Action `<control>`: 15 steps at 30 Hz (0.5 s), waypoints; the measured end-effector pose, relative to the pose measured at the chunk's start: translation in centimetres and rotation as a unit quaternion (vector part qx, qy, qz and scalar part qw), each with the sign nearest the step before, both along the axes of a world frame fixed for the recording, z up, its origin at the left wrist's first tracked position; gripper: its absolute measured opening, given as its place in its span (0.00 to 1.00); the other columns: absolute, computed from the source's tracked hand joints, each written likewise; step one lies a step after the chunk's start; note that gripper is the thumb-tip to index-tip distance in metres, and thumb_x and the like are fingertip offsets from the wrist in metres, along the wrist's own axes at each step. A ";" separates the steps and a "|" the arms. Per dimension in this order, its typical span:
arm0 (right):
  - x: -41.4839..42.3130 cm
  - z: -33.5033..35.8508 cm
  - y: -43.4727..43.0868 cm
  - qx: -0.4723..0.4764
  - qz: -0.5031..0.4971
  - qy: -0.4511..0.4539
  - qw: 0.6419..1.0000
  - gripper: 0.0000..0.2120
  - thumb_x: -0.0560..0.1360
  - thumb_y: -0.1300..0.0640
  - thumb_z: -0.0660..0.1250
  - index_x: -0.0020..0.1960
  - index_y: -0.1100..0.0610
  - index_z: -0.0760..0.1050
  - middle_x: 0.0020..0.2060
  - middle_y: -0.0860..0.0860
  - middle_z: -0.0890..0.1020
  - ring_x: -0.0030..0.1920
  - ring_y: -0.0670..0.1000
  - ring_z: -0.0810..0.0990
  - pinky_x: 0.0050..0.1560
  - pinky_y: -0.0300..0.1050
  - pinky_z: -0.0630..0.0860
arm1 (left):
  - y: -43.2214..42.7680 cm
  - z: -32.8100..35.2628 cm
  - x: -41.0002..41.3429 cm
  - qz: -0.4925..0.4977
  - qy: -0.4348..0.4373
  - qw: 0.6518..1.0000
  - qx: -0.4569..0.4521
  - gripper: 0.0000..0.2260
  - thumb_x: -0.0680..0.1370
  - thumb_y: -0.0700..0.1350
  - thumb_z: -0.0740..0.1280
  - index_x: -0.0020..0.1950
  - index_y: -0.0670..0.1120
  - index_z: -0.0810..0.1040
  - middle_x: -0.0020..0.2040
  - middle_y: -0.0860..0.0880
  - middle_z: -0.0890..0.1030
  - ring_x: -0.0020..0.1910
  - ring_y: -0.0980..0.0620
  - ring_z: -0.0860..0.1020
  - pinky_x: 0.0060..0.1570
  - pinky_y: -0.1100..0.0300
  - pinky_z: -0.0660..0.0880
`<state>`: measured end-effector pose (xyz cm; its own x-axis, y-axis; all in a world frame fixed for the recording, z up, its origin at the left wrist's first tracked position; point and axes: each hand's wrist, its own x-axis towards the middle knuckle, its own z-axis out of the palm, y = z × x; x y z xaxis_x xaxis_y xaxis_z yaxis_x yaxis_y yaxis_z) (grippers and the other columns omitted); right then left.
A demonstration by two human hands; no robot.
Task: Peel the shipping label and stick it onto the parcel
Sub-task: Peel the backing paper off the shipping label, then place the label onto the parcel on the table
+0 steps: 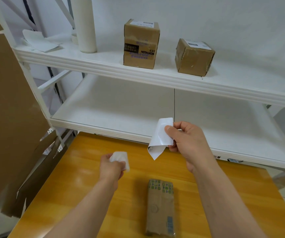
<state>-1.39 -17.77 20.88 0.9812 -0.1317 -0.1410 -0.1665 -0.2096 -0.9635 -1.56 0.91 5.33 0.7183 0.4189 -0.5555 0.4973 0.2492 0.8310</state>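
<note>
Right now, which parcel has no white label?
The flat parcel on the yellow table; the tall box and small box on the shelf carry white top labels.

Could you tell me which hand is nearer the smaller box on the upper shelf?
Right. The right hand, pinching the label, is below the smaller box; the left hand, gripping crumpled backing, is lower and farther left.

table (90, 182): glossy wood | parcel (160, 206): brown cardboard | label (161, 136): glossy paper

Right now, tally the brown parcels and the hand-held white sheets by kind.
Brown parcels: 3, two on the shelf, one on the table.
White sheets: 2, one in the left hand, one in the right hand.
Total: 5.
</note>
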 end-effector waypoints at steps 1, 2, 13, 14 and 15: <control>0.0 -0.3 0.1 -0.005 0.003 0.005 1.000 0.03 0.78 0.56 0.68 0.48 0.55 0.79 0.41 0.52 0.82 0.35 0.48 0.79 0.32 0.38 0.75 | 0.1 -1.1 -0.3 0.000 0.021 1.000 -0.003 0.27 0.75 0.32 0.69 0.70 0.48 0.66 0.55 0.39 0.76 0.36 0.42 0.76 0.32 0.54 0.75; -0.1 -0.6 0.2 -0.008 0.006 0.009 1.000 0.03 0.78 0.56 0.68 0.49 0.55 0.79 0.41 0.52 0.82 0.35 0.48 0.79 0.31 0.38 0.75 | 0.1 -2.0 -0.6 0.000 0.038 0.999 -0.004 0.29 0.74 0.31 0.70 0.70 0.49 0.65 0.54 0.39 0.75 0.36 0.42 0.76 0.33 0.53 0.75; -0.2 -2.2 1.1 -0.025 0.019 0.027 0.999 0.03 0.78 0.55 0.68 0.49 0.54 0.79 0.41 0.51 0.82 0.36 0.48 0.79 0.32 0.38 0.75 | 1.8 -8.1 -2.5 -0.102 0.142 0.983 0.059 0.39 0.68 0.38 0.80 0.73 0.43 0.63 0.61 0.39 0.76 0.49 0.39 0.82 0.41 0.49 0.78; -0.3 -2.3 1.1 -0.026 0.019 0.027 0.999 0.03 0.78 0.55 0.68 0.49 0.54 0.79 0.41 0.51 0.82 0.36 0.48 0.79 0.32 0.38 0.75 | 2.0 -8.5 -2.5 -0.118 0.145 0.980 0.071 0.38 0.69 0.38 0.79 0.73 0.42 0.63 0.62 0.39 0.76 0.49 0.39 0.82 0.43 0.47 0.79; -0.3 -2.3 1.1 -0.027 0.019 0.028 0.999 0.03 0.78 0.55 0.68 0.49 0.54 0.79 0.42 0.51 0.82 0.36 0.48 0.79 0.32 0.38 0.75 | 2.2 -8.7 -2.6 -0.131 0.145 0.978 0.078 0.37 0.70 0.39 0.78 0.73 0.41 0.63 0.62 0.39 0.75 0.48 0.39 0.82 0.44 0.46 0.79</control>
